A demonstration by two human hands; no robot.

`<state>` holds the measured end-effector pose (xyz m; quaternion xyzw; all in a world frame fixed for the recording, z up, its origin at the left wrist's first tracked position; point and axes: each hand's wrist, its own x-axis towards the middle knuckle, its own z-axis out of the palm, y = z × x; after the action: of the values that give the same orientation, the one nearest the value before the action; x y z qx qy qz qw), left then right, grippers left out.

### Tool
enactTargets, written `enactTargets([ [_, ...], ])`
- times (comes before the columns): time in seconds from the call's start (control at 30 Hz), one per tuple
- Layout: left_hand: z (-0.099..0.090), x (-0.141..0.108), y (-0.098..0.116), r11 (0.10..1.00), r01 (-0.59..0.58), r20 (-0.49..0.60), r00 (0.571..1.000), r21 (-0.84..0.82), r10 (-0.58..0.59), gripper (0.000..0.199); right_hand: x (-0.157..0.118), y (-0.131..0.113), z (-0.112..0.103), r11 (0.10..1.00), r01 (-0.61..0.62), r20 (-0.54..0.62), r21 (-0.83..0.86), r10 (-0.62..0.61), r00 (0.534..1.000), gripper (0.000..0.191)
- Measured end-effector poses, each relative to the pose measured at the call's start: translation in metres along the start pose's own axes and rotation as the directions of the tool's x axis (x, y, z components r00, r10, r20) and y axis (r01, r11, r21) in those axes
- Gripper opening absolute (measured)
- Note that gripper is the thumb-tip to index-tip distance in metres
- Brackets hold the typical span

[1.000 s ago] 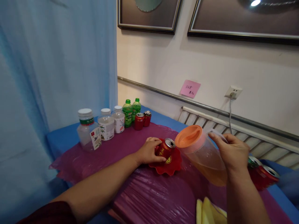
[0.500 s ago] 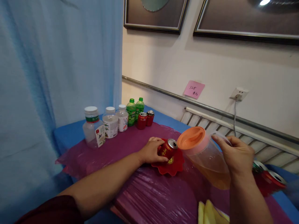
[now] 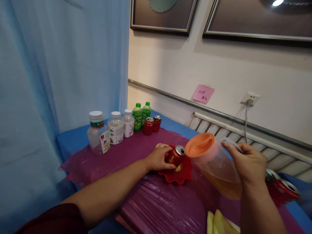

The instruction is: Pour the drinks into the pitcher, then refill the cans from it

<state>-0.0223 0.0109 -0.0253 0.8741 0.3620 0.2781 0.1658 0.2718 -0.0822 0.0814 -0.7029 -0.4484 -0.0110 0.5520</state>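
My left hand [image 3: 159, 157] is closed round a red drink can [image 3: 175, 156], which leans toward the right over a red scalloped mat [image 3: 181, 175]. The can's top is open. In my right hand [image 3: 248, 161] is the handle of a clear plastic pitcher [image 3: 219, 174] with an orange lid [image 3: 201, 145]. The pitcher is tipped to the left, its lid close beside the can's top. Amber liquid fills its lower part. Whether any liquid runs between the lid and the can I cannot tell.
Purple plastic sheeting [image 3: 143, 201] covers the blue table. Clear jars [image 3: 115, 130], green bottles [image 3: 137, 118] and red cans [image 3: 148, 126] line the back left. More cans [image 3: 284, 191] stand right of my right wrist. A yellow cloth [image 3: 219, 222] lies at the front. A radiator [image 3: 219, 133] runs behind.
Both hands, the can and the tipped pitcher stay almost in place. The whole view has shifted very slightly.
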Motion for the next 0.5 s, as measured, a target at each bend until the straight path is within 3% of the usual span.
enactTargets([
  [0.5, 0.0002, 0.0016, -0.0003, 1.000, 0.005, 0.019, 1.000, 0.028, -0.005, 0.072, -0.0002, -0.0018, -0.0015, 1.000, -0.001, 0.009, -0.017, 0.001, 1.000, 0.049],
])
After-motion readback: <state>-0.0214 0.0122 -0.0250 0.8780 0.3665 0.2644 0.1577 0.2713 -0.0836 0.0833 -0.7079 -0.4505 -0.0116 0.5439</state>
